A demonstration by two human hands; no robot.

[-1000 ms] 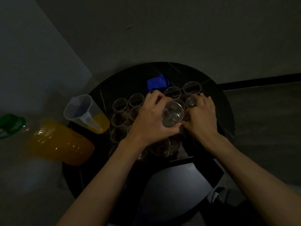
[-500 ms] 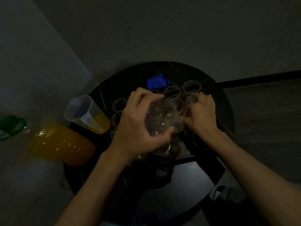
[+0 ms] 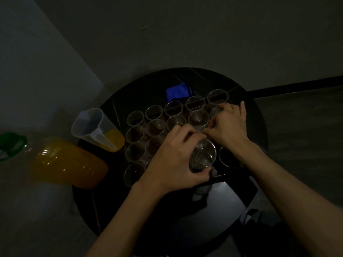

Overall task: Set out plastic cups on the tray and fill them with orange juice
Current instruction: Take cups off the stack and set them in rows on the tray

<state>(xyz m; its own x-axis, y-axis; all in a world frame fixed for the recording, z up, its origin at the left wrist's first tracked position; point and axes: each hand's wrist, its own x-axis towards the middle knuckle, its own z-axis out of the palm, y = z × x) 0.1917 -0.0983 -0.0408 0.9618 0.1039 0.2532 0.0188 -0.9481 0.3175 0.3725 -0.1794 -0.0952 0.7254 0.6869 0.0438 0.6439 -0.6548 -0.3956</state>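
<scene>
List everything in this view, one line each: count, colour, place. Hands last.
table: one, black, round, under everything.
tray: one, dark, under the cups.
set-out cups: over a dozen, clear, upright on the tray.
stacked cups: one stack, clear, in the left hand.
jug: one, clear, a little orange juice, left of the tray.
juice bottle: one, orange, green cap, at the table's left edge.
blue object: one, behind the cups.
left hand: grips the stack.
right hand: fingers curled at the stack's far rim.

The cup stack (image 3: 203, 154) my left hand (image 3: 172, 164) grips is thin, clear, glossy plastic. Middle left, the measuring jug (image 3: 92, 127) is frosted translucent plastic, the juice bottle (image 3: 68, 162) shiny ribbed plastic. The round table (image 3: 141, 93) looks smooth, dark, glossy.
</scene>
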